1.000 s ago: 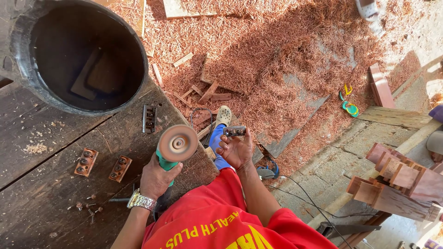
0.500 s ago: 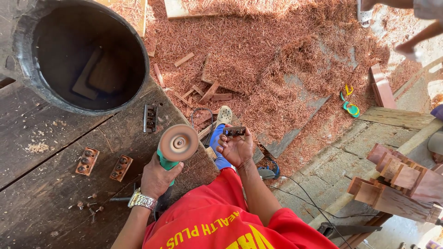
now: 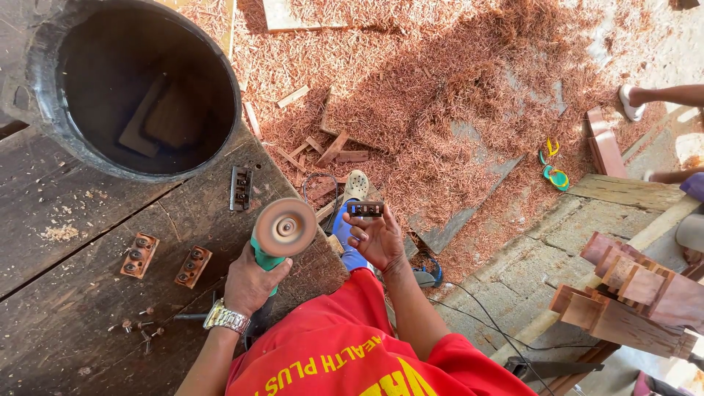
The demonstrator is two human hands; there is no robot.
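Note:
My left hand (image 3: 248,282) grips the green body of an angle grinder (image 3: 277,233), whose brown sanding disc faces up toward me. A silver watch sits on that wrist. My right hand (image 3: 375,238) holds a small dark rectangular metal piece (image 3: 364,209) by its lower edge, just right of the disc and apart from it. Both hands hover at the edge of a dark wooden workbench (image 3: 81,293).
A large black tub (image 3: 44,128) holding wood offcuts stands at the bench's back. Two rusty hinge plates (image 3: 139,254), a dark metal plate (image 3: 240,188) and loose screws (image 3: 141,330) lie on the bench. Red wood shavings cover the floor. Stacked timber blocks (image 3: 631,293) sit right. Another person's feet (image 3: 645,99) are far right.
Both hands stay almost still with the grinder and the metal piece. The other person's legs at the upper right have shifted.

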